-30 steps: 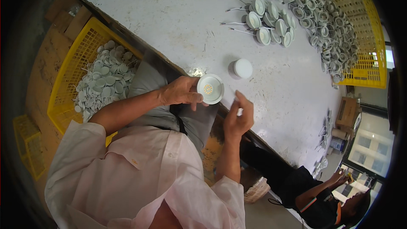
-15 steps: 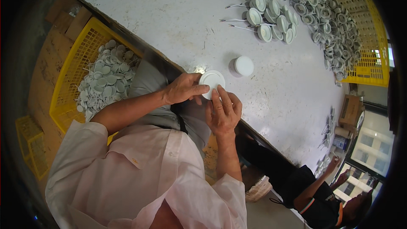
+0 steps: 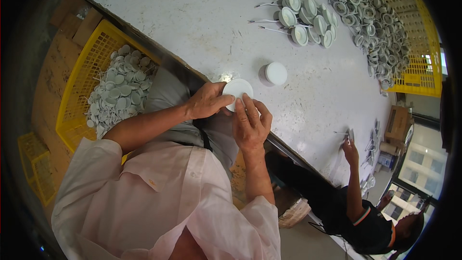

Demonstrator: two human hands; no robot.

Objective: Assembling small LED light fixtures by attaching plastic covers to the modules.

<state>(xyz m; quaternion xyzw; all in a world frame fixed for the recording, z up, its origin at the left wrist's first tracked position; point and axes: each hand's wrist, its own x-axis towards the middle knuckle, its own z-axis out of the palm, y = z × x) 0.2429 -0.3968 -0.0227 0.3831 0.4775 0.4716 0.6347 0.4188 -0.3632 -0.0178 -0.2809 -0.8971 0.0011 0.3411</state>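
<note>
Between my two hands, at the near edge of the table, is a round white lamp housing [image 3: 237, 89], its face turned up. My left hand [image 3: 208, 101] grips its left side, with the thumb lying on the face and the other fingers beneath. The fingertips of my right hand [image 3: 251, 121] press on its lower right rim; its thumb is partly hidden. Just beyond, a white round disc-shaped piece [image 3: 276, 73] rests on the table, apart from both hands.
Several white cups with wires [image 3: 308, 19] lie farther back, beside a heap of similar parts [image 3: 375, 29] spilling from a yellow crate [image 3: 426, 74]. At left, another yellow crate [image 3: 72, 101] holds many white discs. A co-worker [image 3: 358, 212] sits at right, one hand over the table [image 3: 308, 115].
The housing has shifted slightly left, and its face now looks plain where a ring showed before. The co-worker's arm has reached out over the table with a small part in the hand.
</note>
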